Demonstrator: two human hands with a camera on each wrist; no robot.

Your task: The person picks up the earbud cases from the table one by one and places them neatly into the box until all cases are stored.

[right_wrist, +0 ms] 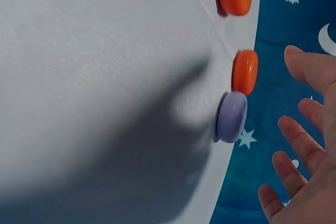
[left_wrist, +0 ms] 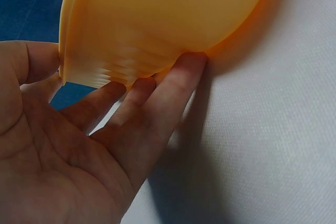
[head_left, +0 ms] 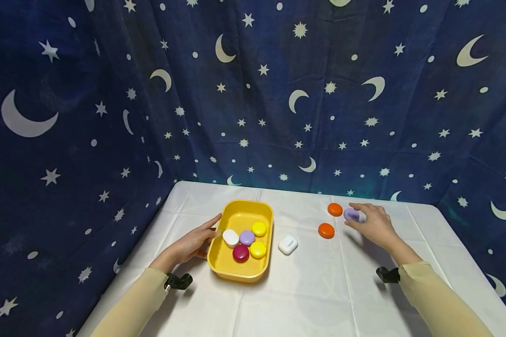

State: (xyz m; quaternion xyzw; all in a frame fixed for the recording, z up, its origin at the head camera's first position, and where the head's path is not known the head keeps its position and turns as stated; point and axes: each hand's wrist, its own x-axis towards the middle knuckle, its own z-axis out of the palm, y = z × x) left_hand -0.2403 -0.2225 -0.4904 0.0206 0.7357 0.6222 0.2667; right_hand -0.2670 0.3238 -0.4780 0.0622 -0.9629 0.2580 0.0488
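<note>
My left hand (head_left: 194,241) grips the left side of a yellow tray (head_left: 240,276); in the left wrist view the thumb reaches the rim and the fingertips (left_wrist: 191,64) press its outer wall. Inside the tray lie several glossy rounded pieces: a white piece (head_left: 230,238), a lilac piece (head_left: 247,238), a dark red piece (head_left: 241,253) and two yellow ones. Over at the right, my right hand (head_left: 375,225) hovers by another lilac piece (head_left: 351,215), thumb and fingers spread. The right wrist view shows a gap between the fingers and this lilac piece (right_wrist: 231,117).
Two orange pieces lie left of the right hand, one orange piece (head_left: 335,209) farther back and another orange piece (head_left: 326,230) nearer. A white earbud case (head_left: 287,245) sits right of the tray. A dark blue star-and-moon curtain (head_left: 270,93) stands behind the white-covered table (head_left: 303,299).
</note>
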